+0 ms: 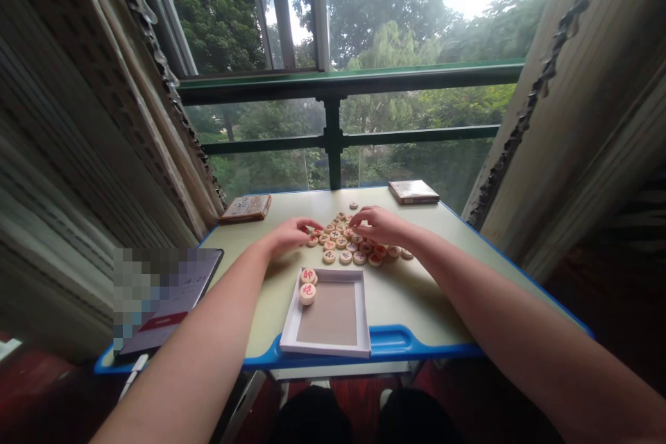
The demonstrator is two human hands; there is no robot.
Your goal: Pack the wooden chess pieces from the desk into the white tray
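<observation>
Many round wooden xiangqi pieces with red and black characters lie in a loose cluster mid-table. My left hand is at the cluster's left edge, fingers stretched toward the nearest pieces with a gap between thumb and fingers. Over the right side of the cluster, my right hand has its fingers curved and apart, close to the pieces. I cannot make out anything held in either hand. Closer to me is a shallow white box. In its left corner sit a red-marked piece and a small stack of pieces.
A brown case lies at the back left and another flat case at the back right. A tablet with a white cable rests at the left edge. One piece sits apart behind the cluster.
</observation>
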